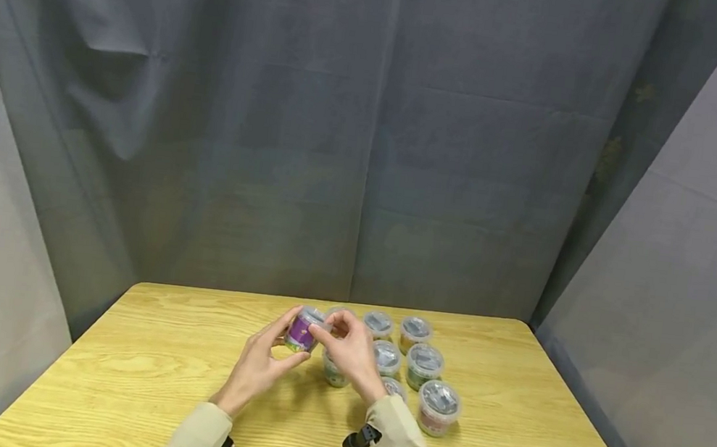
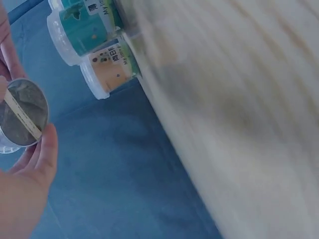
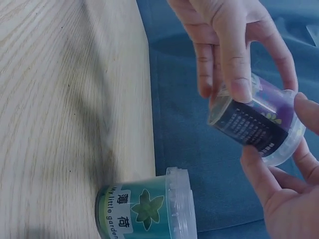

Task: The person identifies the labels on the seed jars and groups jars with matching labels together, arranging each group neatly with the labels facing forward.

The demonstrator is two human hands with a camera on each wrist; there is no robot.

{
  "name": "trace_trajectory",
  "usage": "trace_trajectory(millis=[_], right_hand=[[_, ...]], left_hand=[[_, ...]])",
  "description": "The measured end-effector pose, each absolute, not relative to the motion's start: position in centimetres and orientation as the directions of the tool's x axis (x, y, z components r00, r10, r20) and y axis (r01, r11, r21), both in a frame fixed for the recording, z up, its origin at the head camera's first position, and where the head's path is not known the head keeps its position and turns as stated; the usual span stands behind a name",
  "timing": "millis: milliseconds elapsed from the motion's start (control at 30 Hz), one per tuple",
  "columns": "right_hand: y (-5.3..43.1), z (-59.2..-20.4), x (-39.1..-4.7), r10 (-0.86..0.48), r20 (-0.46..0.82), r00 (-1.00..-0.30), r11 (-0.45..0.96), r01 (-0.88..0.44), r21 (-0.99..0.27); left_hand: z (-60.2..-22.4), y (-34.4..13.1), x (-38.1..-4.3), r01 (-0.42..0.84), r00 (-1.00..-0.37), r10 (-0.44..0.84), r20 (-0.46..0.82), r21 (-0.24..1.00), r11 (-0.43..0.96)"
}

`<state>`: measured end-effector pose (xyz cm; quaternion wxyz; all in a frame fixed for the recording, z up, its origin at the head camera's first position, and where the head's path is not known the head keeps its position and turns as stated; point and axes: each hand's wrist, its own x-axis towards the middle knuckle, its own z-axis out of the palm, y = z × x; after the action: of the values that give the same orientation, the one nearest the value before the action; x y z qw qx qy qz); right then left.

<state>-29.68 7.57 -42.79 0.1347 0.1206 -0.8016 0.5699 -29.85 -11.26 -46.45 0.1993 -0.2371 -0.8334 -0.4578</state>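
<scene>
In the head view my left hand (image 1: 258, 366) grips a small clear plastic tub (image 1: 301, 334) with a purple label, raised above the table and tilted. My right hand (image 1: 352, 350) pinches it by the lid end. Seen from the right wrist, the left hand (image 3: 229, 45) has its thumb near the tub's base, while the right hand (image 3: 291, 199) has thumb and fingers around the clear lid (image 3: 294, 144). A dark printed panel (image 3: 254, 129) shows on the tub's side. From the left wrist, its round end (image 2: 25, 112) looks grey with a pale strip; the left hand (image 2: 30, 184) holds the side.
Several lidded tubs stand grouped under and right of the hands, among them a pink-labelled one (image 1: 439, 407) at the front. A teal-labelled tub (image 3: 144, 209) and an orange-labelled one (image 2: 109, 69) show closer up. The wooden table (image 1: 120, 373) has a grey curtain (image 1: 272, 171) behind it.
</scene>
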Motion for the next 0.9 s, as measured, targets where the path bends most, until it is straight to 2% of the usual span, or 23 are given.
trace_trajectory(millis=[533,733,900], right_hand=[[7.39,-43.09,-29.85,-0.010,0.320,-0.947,0.289,-0.309,-0.906],[7.64,-42.64,-29.92,-0.012,0.353,-0.936,0.269,-0.343,-0.900],[7.54,-42.48,-29.79,0.001,0.348,-0.937,0.285,-0.334,-0.898]], left_hand=[[-46.29,-11.56,-29.78,0.594,-0.797,0.223,0.561,0.663,0.456],[-45.96,-11.37,-29.99,0.587,-0.806,0.227,0.546,0.693,0.419],[-46.01,-11.11,-29.84,0.617,-0.773,0.217,0.596,0.626,0.478]])
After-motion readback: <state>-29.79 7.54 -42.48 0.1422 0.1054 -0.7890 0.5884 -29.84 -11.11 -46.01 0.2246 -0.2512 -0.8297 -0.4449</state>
